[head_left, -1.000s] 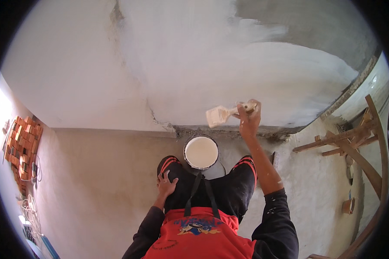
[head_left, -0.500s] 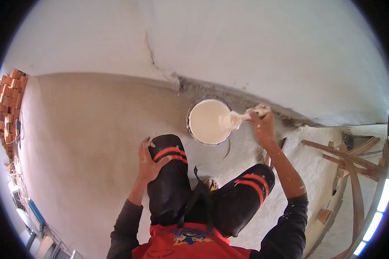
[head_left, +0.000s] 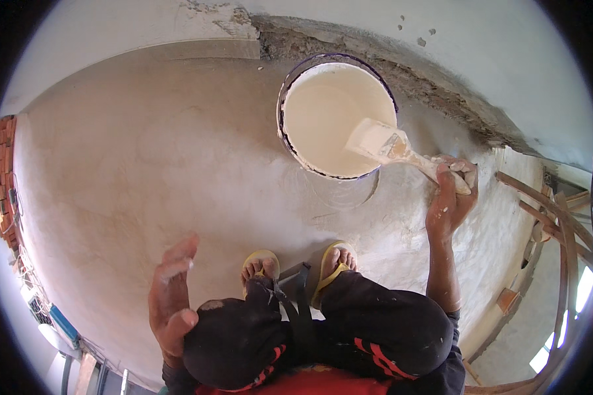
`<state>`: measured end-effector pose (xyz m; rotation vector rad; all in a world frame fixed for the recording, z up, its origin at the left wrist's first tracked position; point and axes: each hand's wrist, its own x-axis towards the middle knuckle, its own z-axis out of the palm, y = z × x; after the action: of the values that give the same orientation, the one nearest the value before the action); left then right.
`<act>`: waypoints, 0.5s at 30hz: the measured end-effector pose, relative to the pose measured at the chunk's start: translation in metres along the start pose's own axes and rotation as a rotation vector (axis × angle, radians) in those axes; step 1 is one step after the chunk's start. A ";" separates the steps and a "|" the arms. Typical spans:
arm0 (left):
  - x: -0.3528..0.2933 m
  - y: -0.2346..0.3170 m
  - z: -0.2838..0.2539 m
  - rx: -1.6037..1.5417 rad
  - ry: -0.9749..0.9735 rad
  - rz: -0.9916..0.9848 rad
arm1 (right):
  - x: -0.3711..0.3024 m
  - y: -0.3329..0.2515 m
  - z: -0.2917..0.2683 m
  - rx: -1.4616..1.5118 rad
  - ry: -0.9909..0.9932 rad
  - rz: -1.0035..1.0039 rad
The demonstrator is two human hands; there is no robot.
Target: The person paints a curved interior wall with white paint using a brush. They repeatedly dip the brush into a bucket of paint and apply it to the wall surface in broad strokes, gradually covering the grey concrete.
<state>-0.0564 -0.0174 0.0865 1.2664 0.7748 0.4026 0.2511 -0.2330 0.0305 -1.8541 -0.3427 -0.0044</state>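
Observation:
A round paint bucket [head_left: 281, 125] with a dark rim stands on the floor in front of me. Cream-white paint [head_left: 316, 108] fills much of it. My right hand [head_left: 451, 191] is closed around the handle of a wide paintbrush [head_left: 396, 147]. The paint-coated bristles reach over the bucket's right side, at or just above the paint; I cannot tell which. Beside my left knee, my left hand [head_left: 171, 293] is raised with its fingers stretched out and the thumb apart, holding nothing. White smears mark its fingers.
A pale wall [head_left: 481, 72] rises beyond the bucket, with a rough broken strip [head_left: 402, 72] along its foot. Wooden beams [head_left: 553, 217] lean at the right. Stacked bricks [head_left: 1, 171] and tangled cables [head_left: 29, 270] lie far left. My feet in yellow sandals [head_left: 323, 280] are below the bucket.
My view has shifted, so the bucket appears larger and higher. My left hand has come off the knee. The brush remains in my right hand, over the bucket's right side.

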 end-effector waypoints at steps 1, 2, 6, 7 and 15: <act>-0.008 0.000 0.002 -0.036 -0.009 0.025 | -0.004 0.001 -0.008 -0.059 -0.012 -0.031; -0.014 -0.001 0.004 -0.055 0.014 0.027 | -0.005 0.001 -0.013 -0.125 -0.031 -0.067; -0.031 0.000 0.013 -0.094 0.025 0.018 | -0.015 -0.003 -0.026 -0.039 0.020 -0.093; -0.034 0.001 0.014 -0.094 0.009 0.009 | -0.015 0.000 -0.028 -0.023 0.003 -0.088; -0.043 0.004 0.012 -0.134 -0.076 0.007 | -0.029 -0.006 -0.057 0.243 0.130 0.126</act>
<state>-0.0763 -0.0529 0.1042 1.1529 0.6684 0.4030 0.2317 -0.2918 0.0490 -1.6225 -0.1292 0.0022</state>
